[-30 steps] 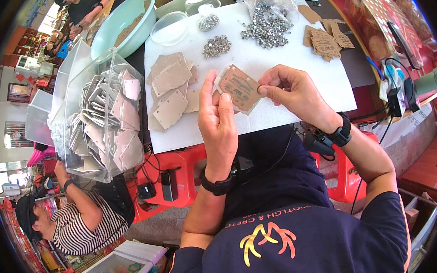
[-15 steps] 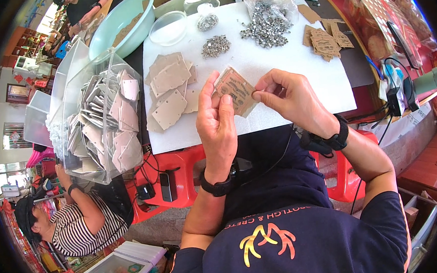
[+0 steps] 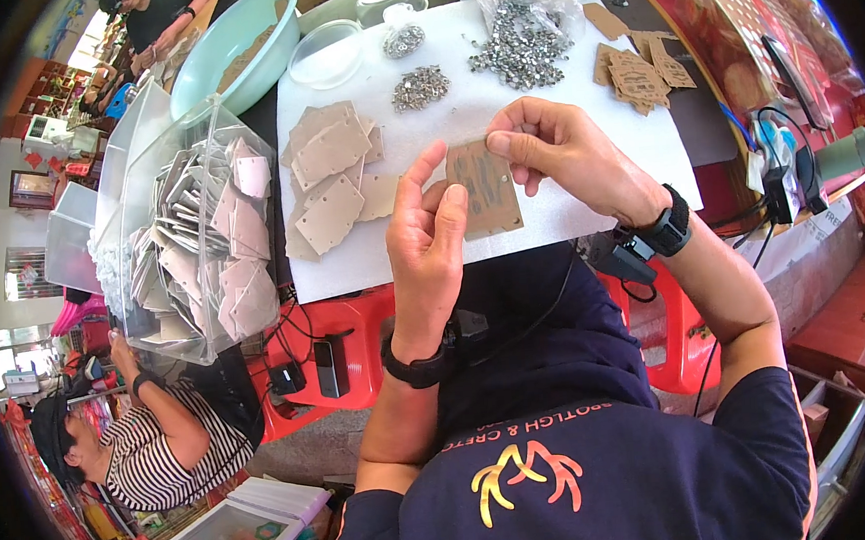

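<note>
My right hand [image 3: 569,153] pinches a brown printed card [image 3: 484,190] by its upper right corner, thumb in front. The card is flat and roughly square, with dark print and small holes near its edges. Beside its left edge is my left hand [image 3: 430,231], index finger raised and thumb apart; the thumb tip overlaps the card's edge. Whether the other left fingers touch its back is hidden. Left of my hands lies a loose pile of plain grey-brown cards [image 3: 332,172] on the white sheet [image 3: 597,201].
Small metal pieces lie in a heap [image 3: 421,88] and spill from a clear plastic bag [image 3: 527,27]. Printed cards [image 3: 634,79] are stacked at right. A clear bin of cards [image 3: 203,239] and a pale green basin [image 3: 241,59] stand left. Two other people are at the left.
The card has turned more upright and moved slightly right. My right hand has shifted from its right edge to its upper right corner. My left thumb and fingers have spread apart.
</note>
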Available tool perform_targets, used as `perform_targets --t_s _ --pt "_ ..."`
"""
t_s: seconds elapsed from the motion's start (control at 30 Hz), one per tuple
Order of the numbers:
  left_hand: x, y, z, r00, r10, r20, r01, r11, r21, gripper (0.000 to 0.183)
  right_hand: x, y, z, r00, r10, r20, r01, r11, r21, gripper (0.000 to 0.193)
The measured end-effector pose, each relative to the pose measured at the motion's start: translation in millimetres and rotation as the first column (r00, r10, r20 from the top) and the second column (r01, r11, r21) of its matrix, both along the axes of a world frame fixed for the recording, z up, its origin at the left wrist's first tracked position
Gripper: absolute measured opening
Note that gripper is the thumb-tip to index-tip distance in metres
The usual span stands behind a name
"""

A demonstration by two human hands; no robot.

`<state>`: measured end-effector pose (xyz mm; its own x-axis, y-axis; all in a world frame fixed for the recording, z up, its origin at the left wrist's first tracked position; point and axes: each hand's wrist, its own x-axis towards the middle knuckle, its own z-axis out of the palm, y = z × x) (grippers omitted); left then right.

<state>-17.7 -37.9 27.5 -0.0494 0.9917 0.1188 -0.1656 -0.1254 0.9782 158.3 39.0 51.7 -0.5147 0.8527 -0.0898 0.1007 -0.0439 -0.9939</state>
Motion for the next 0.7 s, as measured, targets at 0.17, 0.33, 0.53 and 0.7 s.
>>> perform_targets --t_s 0.17,0.33,0.53,0.7 --pt "4.8 -0.2 -5.0 0.971 -0.026 0.239 0.055 0.992 -0.114 0.029 -1.8 -7.2 -10.3 0.931 -0.219 -0.293 0.154 0.961 -0.229 0.024" --pt "0.2 1.9 0.5 0.995 0.02 0.097 -0.016 0.999 -0.05 0.025 3.7 -12.1 -14.1 0.948 -0.217 -0.233 0.183 0.97 -0.162 0.027" --pt "-6.7 0.5 11.6 0.997 -0.07 -0.023 0.069 0.996 -0.058 0.024 10.1 -6.2 -2.2 0.992 -0.106 -0.074 0.106 0.994 -0.009 0.033" --pt "-2.1 3.9 12.5 0.992 -0.013 0.129 0.015 1.0 -0.018 0.024 5.9 -11.0 -11.2 0.968 -0.183 -0.173 0.164 0.979 -0.119 0.032"
